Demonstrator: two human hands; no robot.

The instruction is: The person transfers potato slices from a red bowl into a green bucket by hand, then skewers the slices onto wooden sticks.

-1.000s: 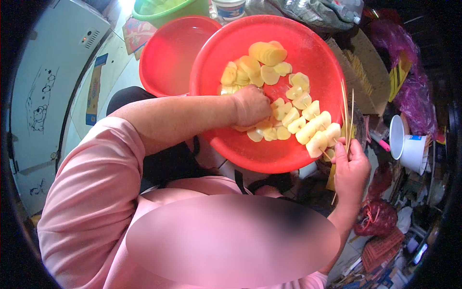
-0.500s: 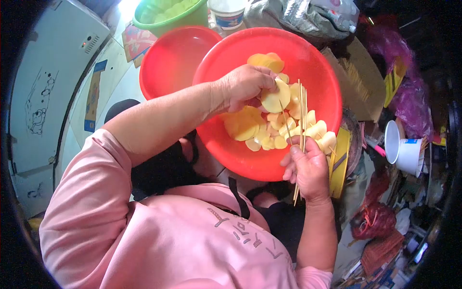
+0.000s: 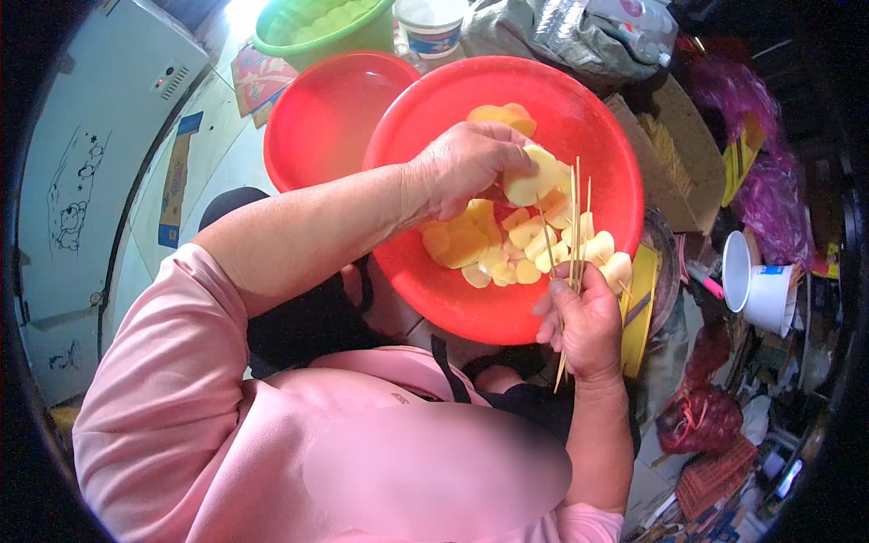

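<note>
My left hand [image 3: 480, 167] reaches over a large red basin [image 3: 434, 294] and pinches a round, pale yellow slice [image 3: 532, 177] between thumb and fingers. Lower right, at the basin's near edge, my right hand [image 3: 581, 317] grips several thin wooden skewers [image 3: 577, 217] that point upward. One skewer's tip meets the lower part of the held slice; whether it pierces the slice I cannot tell. Beneath both hands, loose yellow slices [image 3: 457, 237] lie in the basin. Pieces on skewers [image 3: 616, 270] rest by its right side. More slices [image 3: 502, 116] sit at the far side.
A smaller red basin [image 3: 308, 118] stands at the left, with a green tub [image 3: 317, 45] and white bucket [image 3: 433, 41] behind. To the right are a cardboard box [image 3: 674, 172], a yellow object [image 3: 641, 308], a white container [image 3: 768, 299] and a red net bag [image 3: 699, 418].
The slice in my left hand has moved slightly right. The skewers in my right hand are fanned a little wider, and that hand is slightly lower.
</note>
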